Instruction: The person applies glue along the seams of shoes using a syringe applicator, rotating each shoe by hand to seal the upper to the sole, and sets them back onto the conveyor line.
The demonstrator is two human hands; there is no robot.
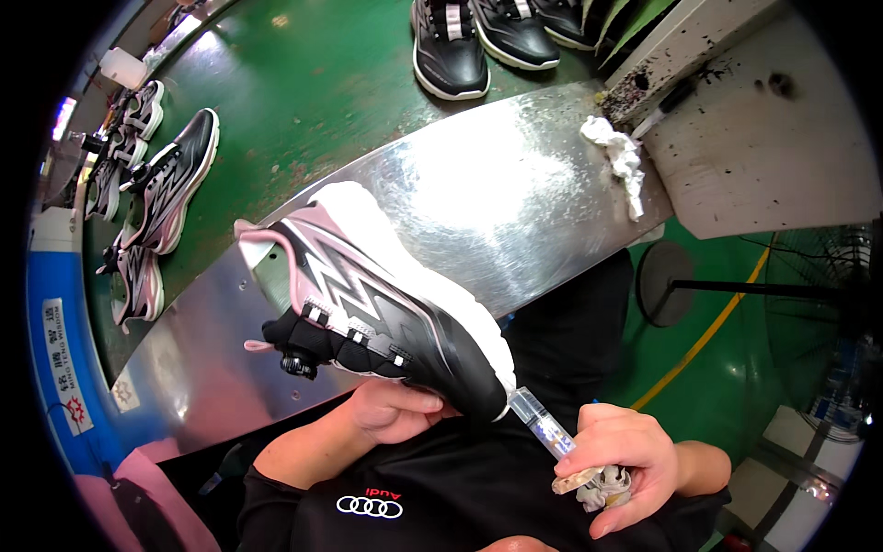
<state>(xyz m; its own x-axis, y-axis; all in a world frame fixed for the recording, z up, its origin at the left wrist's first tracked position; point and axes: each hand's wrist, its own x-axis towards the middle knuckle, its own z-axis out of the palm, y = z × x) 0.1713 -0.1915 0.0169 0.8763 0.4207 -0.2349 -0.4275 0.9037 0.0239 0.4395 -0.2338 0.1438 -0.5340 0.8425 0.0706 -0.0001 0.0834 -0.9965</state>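
My left hand [397, 410] grips a black and pink sneaker [368, 327] with a thick white sole; its fingers are partly hidden under the shoe's lace side. The shoe is tilted on its side, its toe toward my right hand [635, 455]. That hand is closed round a transparent pen-like tube [543, 425] with a printed label. The tube's end meets the toe, where the upper joins the sole; whether it presses there I cannot tell. A crumpled grey-white rag [604, 488] is also tucked in my right fingers.
A shiny metal plate [552, 221] covers the near edge of the green table [303, 83]. White crumpled tissue [618, 156] lies on it. More sneakers stand left [175, 184] and at the back [451, 55]. A stained pale panel [763, 129] rises right, with a fan [819, 294] beyond.
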